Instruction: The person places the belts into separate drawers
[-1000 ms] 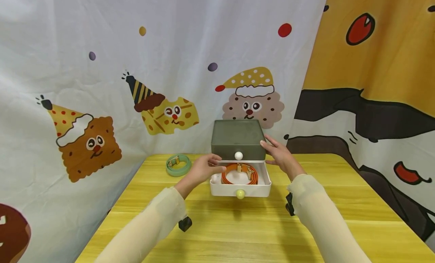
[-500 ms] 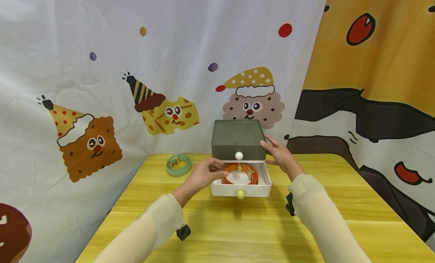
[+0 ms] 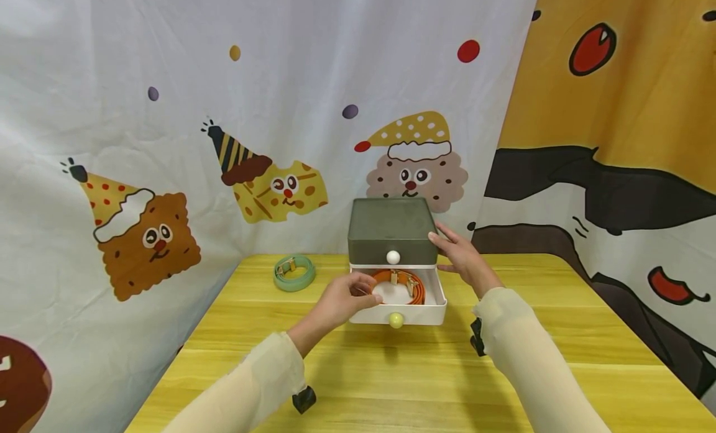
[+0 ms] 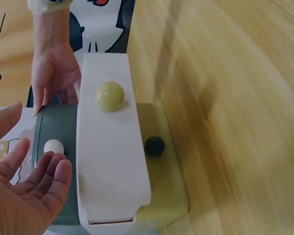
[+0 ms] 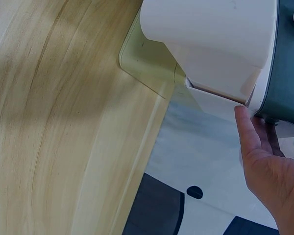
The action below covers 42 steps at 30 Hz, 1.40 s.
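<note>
A small desktop drawer cabinet [image 3: 391, 222] has a dark green top unit with a white knob [image 3: 393, 257]. Beneath it, the white drawer [image 3: 419, 315] is pulled out and bears a yellow-green knob [image 3: 396, 320]. Inside lies a coiled orange belt [image 3: 416, 290] with gold-coloured metal fittings. My left hand [image 3: 341, 299] is over the drawer's left side at the belt's left edge, thumb and fingers apart and loosely bent; part of the belt is hidden behind it. Against the cabinet's right side rests my right hand [image 3: 464, 260], its fingers [image 5: 247, 132] extended.
A coiled green belt [image 3: 294, 273] lies on the wooden table [image 3: 391, 383] left of the cabinet. Below the white drawer, the left wrist view shows a yellow-green drawer [image 4: 159, 196] with a dark knob [image 4: 155, 146]. A printed curtain [image 3: 313, 97] hangs behind the table.
My left hand has moved right and slightly down, from beside the drawer's left edge to over it, at the orange belt. The right hand stays against the cabinet.
</note>
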Motion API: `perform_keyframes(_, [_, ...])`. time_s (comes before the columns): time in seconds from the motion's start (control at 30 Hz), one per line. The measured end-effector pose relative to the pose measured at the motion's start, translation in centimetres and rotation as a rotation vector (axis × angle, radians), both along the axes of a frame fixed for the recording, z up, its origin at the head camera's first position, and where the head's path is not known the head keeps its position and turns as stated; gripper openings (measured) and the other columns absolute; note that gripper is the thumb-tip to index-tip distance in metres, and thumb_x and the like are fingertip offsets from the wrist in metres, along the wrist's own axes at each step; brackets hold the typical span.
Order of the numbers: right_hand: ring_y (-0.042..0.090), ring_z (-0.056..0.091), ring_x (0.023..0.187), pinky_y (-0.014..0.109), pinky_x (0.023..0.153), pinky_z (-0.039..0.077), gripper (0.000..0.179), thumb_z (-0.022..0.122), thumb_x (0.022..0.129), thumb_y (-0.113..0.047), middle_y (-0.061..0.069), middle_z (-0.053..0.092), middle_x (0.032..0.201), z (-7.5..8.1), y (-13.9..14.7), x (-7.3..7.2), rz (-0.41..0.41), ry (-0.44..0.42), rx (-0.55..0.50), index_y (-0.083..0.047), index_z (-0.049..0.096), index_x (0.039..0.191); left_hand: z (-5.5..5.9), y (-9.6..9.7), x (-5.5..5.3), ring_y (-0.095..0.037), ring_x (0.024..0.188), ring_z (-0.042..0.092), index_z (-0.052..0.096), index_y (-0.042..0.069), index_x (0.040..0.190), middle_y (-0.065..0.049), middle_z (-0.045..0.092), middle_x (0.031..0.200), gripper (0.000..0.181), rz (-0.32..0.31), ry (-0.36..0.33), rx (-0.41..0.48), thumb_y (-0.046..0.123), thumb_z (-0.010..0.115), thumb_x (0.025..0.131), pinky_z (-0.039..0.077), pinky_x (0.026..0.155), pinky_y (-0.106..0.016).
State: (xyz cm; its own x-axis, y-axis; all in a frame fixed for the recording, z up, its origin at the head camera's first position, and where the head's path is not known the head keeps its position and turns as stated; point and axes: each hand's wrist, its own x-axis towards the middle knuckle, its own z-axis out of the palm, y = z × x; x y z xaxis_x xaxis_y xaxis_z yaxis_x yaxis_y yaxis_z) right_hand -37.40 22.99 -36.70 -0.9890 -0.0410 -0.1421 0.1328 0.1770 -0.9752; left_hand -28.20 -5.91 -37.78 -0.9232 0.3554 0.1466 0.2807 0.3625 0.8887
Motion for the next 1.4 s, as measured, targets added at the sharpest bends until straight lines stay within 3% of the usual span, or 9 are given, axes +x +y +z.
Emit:
perform_keyframes(0.4, [0.035, 0.025, 0.146, 0.055, 0.107, 0.037, 0.071, 0.055, 0.099, -0.05, 0.009, 0.016, 0.164, -0.1, -0.1, -0.1, -0.009, -0.002, 0.004, -0.037, 0.017, 0.158, -1.5, 0.7, 1.0, -0.017, 0.084, 0.063, 0.069, 0.004, 0.108, -0.005, 0.069, 0.094, 0.028, -0.018, -0.019, 0.052, 0.017, 0.08, 0.086, 0.053, 0.071, -0.028])
perform_keyframes(0.77, [0.036, 0.026, 0.146, 0.058, 0.107, 0.036, 0.07, 0.053, 0.102, -0.046, 0.012, 0.018, 0.163, 0.0, 0.0, 0.0, 0.017, 0.018, -0.019, -0.034, 0.015, 0.159, -2.5, 1.0, 1.3, -0.017, 0.085, 0.063, 0.07, 0.001, 0.107, -0.003, 0.068, 0.094, 0.026, -0.013, 0.001, 0.022, 0.016, 0.078, 0.087, 0.053, 0.075, -0.031])
perform_keyframes(1.4, [0.037, 0.025, 0.146, 0.058, 0.108, 0.035, 0.07, 0.053, 0.101, -0.046, 0.013, 0.018, 0.163, -0.1, -0.1, 0.0, 0.009, 0.015, -0.009, -0.034, 0.015, 0.159, -5.6, 2.4, 2.0, -0.014, 0.081, 0.064, 0.073, 0.004, 0.099, 0.0, 0.069, 0.09, 0.02, 0.003, -0.012, 0.065, 0.015, 0.081, 0.084, 0.053, 0.072, -0.027])
